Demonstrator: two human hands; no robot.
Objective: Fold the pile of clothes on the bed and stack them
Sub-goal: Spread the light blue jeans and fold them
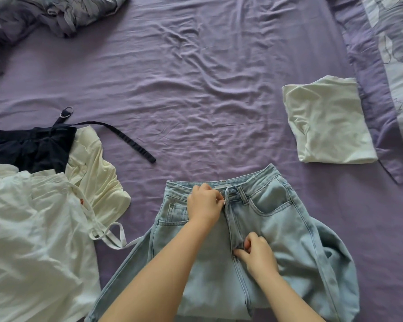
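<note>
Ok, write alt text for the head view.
Two hands work the fly of light blue jeans on a purple bed: left hand pinching the waistband, right hand lower down. Unfolded clothes lie left, a folded white top right.

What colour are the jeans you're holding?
Light blue jeans, seen best in the head view.

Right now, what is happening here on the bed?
A person is working on light blue jeans laid flat on the purple bed sheet. The left hand pinches the fly near the waistband, and the right hand grips the fly lower down. One cream garment is already folded at the right. A pile of unfolded clothes, white, cream and dark, waits at the left.
</note>
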